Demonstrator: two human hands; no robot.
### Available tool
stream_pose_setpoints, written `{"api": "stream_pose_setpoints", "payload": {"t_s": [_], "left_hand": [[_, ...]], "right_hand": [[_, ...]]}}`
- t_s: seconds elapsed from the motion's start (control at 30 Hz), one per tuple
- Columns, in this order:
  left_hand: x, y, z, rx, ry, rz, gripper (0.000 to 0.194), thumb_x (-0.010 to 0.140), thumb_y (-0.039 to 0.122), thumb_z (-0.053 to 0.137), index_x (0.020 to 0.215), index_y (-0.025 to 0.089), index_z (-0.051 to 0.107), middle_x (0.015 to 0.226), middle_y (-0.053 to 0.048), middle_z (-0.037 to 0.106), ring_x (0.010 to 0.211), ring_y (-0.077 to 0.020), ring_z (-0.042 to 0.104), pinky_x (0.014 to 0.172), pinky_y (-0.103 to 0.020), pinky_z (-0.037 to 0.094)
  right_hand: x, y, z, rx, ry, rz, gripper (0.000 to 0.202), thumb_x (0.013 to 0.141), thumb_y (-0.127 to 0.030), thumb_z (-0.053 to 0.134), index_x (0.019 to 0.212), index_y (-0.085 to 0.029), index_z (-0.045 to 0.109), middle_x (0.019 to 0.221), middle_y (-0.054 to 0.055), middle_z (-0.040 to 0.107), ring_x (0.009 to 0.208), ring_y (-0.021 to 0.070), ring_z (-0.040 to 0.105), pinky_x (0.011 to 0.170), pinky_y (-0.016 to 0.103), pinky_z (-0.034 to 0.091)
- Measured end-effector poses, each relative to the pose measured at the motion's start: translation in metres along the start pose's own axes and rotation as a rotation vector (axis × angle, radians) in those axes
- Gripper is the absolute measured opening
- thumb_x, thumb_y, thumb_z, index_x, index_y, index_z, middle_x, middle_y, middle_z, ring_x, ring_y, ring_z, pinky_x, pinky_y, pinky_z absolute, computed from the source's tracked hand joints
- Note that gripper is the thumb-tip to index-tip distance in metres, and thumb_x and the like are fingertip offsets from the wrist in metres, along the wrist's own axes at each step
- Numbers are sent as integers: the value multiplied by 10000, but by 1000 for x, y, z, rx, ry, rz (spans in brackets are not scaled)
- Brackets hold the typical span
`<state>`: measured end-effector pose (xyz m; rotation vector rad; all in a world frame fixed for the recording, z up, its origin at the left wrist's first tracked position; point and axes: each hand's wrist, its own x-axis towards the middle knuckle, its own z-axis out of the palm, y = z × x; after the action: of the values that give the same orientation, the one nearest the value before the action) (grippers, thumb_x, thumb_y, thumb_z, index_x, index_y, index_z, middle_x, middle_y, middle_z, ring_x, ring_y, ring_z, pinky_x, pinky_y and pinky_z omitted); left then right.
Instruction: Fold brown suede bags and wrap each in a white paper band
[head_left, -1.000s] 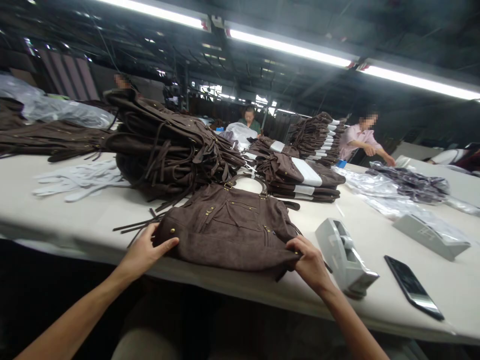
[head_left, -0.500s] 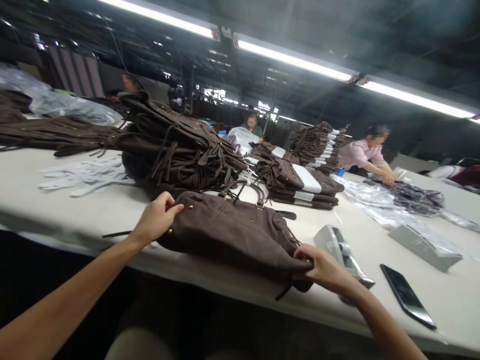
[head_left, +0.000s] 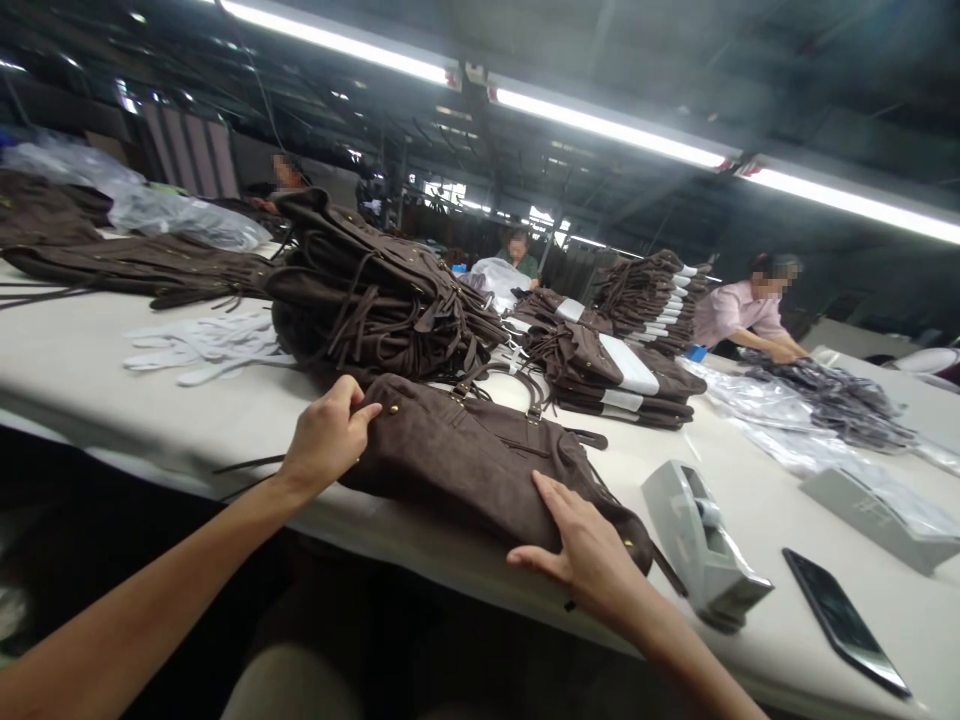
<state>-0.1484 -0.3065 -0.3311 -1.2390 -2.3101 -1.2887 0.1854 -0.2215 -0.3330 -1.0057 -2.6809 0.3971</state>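
Observation:
A dark brown bag (head_left: 457, 460) lies on its side along the near edge of the pale table, its handles pointing away from me. My left hand (head_left: 330, 435) pinches the bag's left end beside a brass stud. Flat on the bag's right part rests my right hand (head_left: 581, 540), fingers spread and thumb apart. Just right of the bag stands a grey tape dispenser (head_left: 701, 540). Behind the bag rises a tall pile of brown bags (head_left: 375, 290), with folded bags in white bands (head_left: 615, 370) to its right.
White strips (head_left: 210, 345) lie left of the pile. A phone (head_left: 847, 620) and a grey box-like holder (head_left: 877, 515) are at the right. Clear plastic bags (head_left: 757, 395) lie near a person in pink (head_left: 739, 310). Other people are farther back.
My right hand has let go of the bag's right end and moved left onto its upper surface, fingers now spread. My left hand keeps its grip. The view has shifted slightly.

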Motion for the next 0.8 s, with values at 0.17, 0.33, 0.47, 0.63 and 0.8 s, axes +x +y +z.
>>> {"api": "stream_pose_setpoints", "payload": {"t_s": [0.17, 0.33, 0.47, 0.63, 0.8], "left_hand": [[-6, -15, -1, -101, -32, -1, 255, 740, 467, 546, 725, 243, 427, 638, 8, 532, 612, -203, 539, 608, -295, 365], [-13, -30, 6, -98, -27, 5, 289, 745, 506, 548, 726, 244, 428, 626, 18, 519, 592, -194, 531, 596, -292, 375], [-13, -43, 16, 8, -13, 0, 274, 781, 494, 527, 739, 245, 423, 638, -2, 529, 602, -221, 542, 596, -320, 392], [-25, -16, 8, 175, 182, 361, 322, 921, 458, 492, 1115, 204, 537, 1135, -142, 578, 1100, -325, 567, 929, -430, 467], [-34, 25, 29, 110, -153, 728, 640, 882, 481, 612, 1407, 182, 402, 1422, -153, 469, 1346, -325, 411, 1167, -504, 283]], "right_hand": [[8, 3, 7, -18, -4, 129, 1033, 632, -624, 798, 1458, -146, 404, 1409, 180, 515, 1281, 357, 506, 1053, 452, 416], [30, 1, 3, -134, 62, 119, 372, 738, -463, 782, 974, -222, 628, 1015, 49, 693, 947, 255, 658, 766, 321, 474], [62, 3, 0, -281, 40, 124, 345, 750, -503, 769, 864, -230, 591, 915, 47, 722, 881, 273, 677, 660, 303, 412], [79, 3, 8, -320, -3, 92, 366, 762, -528, 754, 901, -231, 589, 930, 59, 732, 884, 271, 687, 651, 295, 394], [66, 1, 16, -252, 8, 47, 368, 758, -513, 766, 882, -226, 572, 913, 40, 721, 862, 260, 677, 654, 290, 392]]}}
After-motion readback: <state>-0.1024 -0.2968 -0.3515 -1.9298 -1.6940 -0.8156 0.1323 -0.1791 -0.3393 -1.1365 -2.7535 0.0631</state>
